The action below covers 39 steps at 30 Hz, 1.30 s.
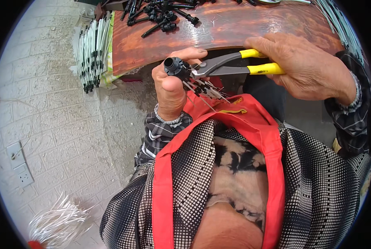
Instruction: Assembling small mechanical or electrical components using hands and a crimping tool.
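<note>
My left hand (165, 97) is closed around a black ribbed plastic hub (174, 67) with a round hollow end turned upward. Below the hub hang several thin rods with black fittings (206, 89), partly hidden by the hand. My right hand (303, 64) grips a pair of pliers (225, 66) by its yellow handles, which stand apart. The grey jaws reach left to the side of the hub, close to the left fingers. What lies between the jaw tips is too small to make out.
Ahead is a reddish-brown wooden table (243, 25) with a pile of black plastic parts (164, 16). Bundled thin rods (92, 54) stand left of it; more pale rods (339, 25) lie far right. A red apron (252, 110) hangs below my hands. White strands (61, 220) appear lower left.
</note>
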Tool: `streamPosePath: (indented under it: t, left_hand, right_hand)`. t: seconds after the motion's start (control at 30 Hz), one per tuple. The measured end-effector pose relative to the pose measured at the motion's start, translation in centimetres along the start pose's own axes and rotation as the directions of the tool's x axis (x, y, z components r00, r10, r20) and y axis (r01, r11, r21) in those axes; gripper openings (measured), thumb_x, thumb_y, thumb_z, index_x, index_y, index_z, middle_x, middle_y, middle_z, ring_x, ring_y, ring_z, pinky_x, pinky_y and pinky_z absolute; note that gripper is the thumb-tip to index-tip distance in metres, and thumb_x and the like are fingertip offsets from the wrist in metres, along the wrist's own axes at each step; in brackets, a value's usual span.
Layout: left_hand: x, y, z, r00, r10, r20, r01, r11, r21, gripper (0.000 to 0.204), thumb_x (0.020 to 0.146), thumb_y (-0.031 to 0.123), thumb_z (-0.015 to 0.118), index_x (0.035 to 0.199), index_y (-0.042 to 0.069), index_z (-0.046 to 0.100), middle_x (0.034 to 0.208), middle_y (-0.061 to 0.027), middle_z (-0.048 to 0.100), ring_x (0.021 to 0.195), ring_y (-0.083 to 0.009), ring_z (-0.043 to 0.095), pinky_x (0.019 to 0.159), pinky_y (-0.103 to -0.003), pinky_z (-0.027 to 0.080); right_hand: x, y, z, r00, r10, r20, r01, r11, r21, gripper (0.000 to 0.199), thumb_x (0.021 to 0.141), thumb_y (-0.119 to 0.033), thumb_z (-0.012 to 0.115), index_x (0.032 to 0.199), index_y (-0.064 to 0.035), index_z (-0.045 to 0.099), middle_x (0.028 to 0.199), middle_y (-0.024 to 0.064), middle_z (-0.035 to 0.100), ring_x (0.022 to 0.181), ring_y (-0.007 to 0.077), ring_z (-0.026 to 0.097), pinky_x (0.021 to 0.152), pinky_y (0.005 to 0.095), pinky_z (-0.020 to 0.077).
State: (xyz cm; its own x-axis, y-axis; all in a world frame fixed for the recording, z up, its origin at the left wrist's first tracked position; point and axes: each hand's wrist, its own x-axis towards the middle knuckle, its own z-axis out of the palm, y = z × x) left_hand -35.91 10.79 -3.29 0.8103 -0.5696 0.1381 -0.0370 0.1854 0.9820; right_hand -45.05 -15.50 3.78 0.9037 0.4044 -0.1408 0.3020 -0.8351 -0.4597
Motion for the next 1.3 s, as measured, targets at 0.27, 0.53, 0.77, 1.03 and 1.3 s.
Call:
streamPosePath:
  t: [0.27,0.53,0.77,1.03,1.3]
  left_hand:
    - [0.0,0.0,0.0,0.999,-0.008,-0.039,0.008,1.000,0.012,0.096,0.064,0.079,0.061,0.106,-0.007,0.065,0.087,-0.0077,0.066,0.076,-0.0123,0.064,0.065,-0.024,0.054]
    - [0.0,-0.7,-1.2,0.998,0.049,-0.050,-0.051,0.998,-0.037,0.099,0.062,0.082,0.060,0.105,-0.007,0.065,0.092,-0.0092,0.066,0.079,-0.0134,0.065,0.066,-0.026,0.058]
    - [-0.2,-0.4,-0.3,0.999,-0.040,-0.036,0.036,0.995,-0.092,0.100,0.061,0.082,0.061,0.103,-0.008,0.066,0.092,-0.0090,0.065,0.073,-0.0134,0.065,0.063,-0.025,0.057]
    - [-0.2,-0.6,-0.7,0.999,-0.031,-0.013,0.030,0.996,-0.089,0.101,0.059,0.083,0.062,0.105,-0.007,0.066,0.090,-0.0076,0.065,0.069,-0.0120,0.065,0.060,-0.023,0.055]
    - [-0.1,-1.0,-1.2,0.999,-0.015,-0.045,0.015,1.000,-0.002,0.098,0.064,0.081,0.062,0.106,-0.006,0.066,0.083,-0.0050,0.065,0.065,-0.0105,0.064,0.058,-0.022,0.053]
  right_hand:
    - [0.2,-1.3,0.7,0.986,0.043,-0.164,-0.077,0.975,-0.207,0.051,0.073,0.002,0.064,0.121,-0.0025,0.049,0.094,0.0152,0.059,0.091,0.0357,0.059,0.077,0.0424,0.0476]
    - [0.8,-0.6,3.9,0.955,0.012,-0.296,-0.034,0.997,-0.066,0.035,0.072,0.002,0.066,0.105,-0.0019,0.053,0.083,0.0151,0.062,0.080,0.0366,0.062,0.069,0.0429,0.0484]
    - [0.3,-1.3,2.0,0.963,0.074,-0.258,-0.124,0.975,-0.185,0.037,0.072,0.002,0.066,0.106,-0.0031,0.053,0.083,0.0150,0.062,0.079,0.0361,0.061,0.067,0.0435,0.0475]
    - [0.3,-1.9,0.7,0.964,0.012,-0.266,-0.097,0.947,-0.307,0.038,0.072,0.001,0.066,0.108,-0.0040,0.052,0.080,0.0145,0.061,0.078,0.0353,0.061,0.066,0.0432,0.0472]
    - [1.0,-3.9,-0.4,0.937,-0.077,-0.342,-0.133,0.823,-0.552,0.038,0.075,-0.002,0.064,0.111,-0.0028,0.053,0.084,0.0121,0.059,0.083,0.0307,0.061,0.073,0.0391,0.0479]
